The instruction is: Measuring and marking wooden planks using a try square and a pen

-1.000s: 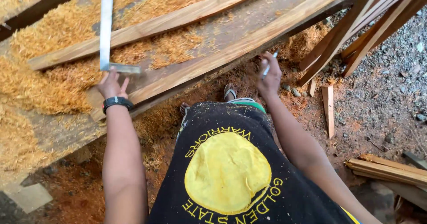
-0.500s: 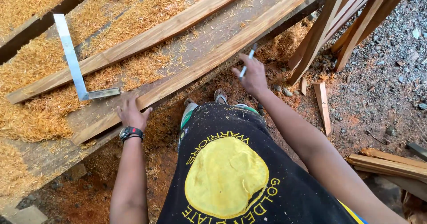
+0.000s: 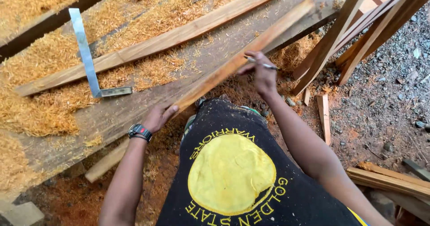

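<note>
Our left hand (image 3: 157,117) grips the long wooden strip (image 3: 242,58), which runs from lower left to upper right of the frame. Our right hand (image 3: 263,71), nearer its upper end, pinches a pencil (image 3: 262,64) over it.

Both arms are bare to the upper edge of view. The left wrist carries a black watch (image 3: 139,131) with a dark face and a thin red band beside it. A black shirt (image 3: 251,176) bears a big yellow disc ringed with yellow lettering; yellow trim at 5 o'clock.
</note>
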